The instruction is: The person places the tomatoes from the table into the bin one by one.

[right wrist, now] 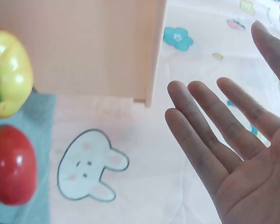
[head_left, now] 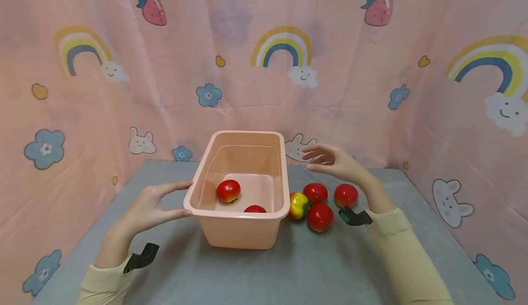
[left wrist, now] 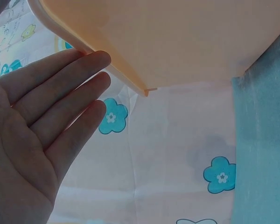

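A peach-coloured plastic bin [head_left: 241,231] stands on the table with two red, glossy round fruits inside; one [head_left: 228,191] shows whole, the other [head_left: 255,209] is partly hidden by the front wall. My left hand [head_left: 142,211] is at the bin's left side, thumb and fingers extended with their tips right at the rim. In the left wrist view its fingers [left wrist: 79,100] lie straight beside the bin wall. My right hand [head_left: 336,162] hovers to the right of the bin, holding nothing, its fingers relaxed and spread in the right wrist view.
Right of the bin sit a yellow bell pepper [head_left: 298,205] and red round fruits [head_left: 315,193], [head_left: 320,217], [head_left: 346,195]. They lie on a grey cloth-covered table [head_left: 231,277]. A pink patterned curtain [head_left: 173,48] surrounds the back and sides.
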Available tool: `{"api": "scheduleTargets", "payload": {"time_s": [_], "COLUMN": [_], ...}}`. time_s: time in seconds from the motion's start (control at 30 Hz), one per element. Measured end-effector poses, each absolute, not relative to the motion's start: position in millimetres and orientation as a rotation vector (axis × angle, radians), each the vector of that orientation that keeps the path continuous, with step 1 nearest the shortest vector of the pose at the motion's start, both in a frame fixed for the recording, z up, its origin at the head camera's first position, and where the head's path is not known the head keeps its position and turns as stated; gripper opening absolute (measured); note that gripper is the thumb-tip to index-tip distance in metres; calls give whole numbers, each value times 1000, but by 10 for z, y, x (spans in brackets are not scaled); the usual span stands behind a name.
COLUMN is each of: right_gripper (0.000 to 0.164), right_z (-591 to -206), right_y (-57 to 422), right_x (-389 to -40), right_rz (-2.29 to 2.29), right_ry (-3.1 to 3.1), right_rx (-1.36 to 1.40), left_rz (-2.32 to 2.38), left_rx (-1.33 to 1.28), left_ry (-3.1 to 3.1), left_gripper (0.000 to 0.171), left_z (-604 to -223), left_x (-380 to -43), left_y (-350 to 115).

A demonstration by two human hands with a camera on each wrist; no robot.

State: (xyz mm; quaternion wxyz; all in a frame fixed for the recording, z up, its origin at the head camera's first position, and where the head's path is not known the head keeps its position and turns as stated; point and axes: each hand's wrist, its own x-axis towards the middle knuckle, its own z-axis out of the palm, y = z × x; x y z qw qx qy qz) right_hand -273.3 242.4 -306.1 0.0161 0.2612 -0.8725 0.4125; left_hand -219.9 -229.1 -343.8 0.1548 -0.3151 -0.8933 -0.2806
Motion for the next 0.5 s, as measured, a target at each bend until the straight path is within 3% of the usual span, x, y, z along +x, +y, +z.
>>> {"api": "scheduleTargets", "payload": {"time_s": [0.5], "right_gripper": [47], "right_z": [-3402], "right_y": [2871], "right_x": [-2643], "right_rz": [1306], "right_ry": [-2747], "right_rx": [635], "left_rz": [-794], "left_rx": [-898], "left_ry": [-2565], "left_gripper": [60], "left_z": [-3443], "left_x": [-2195], "left_y": [-2289]}}
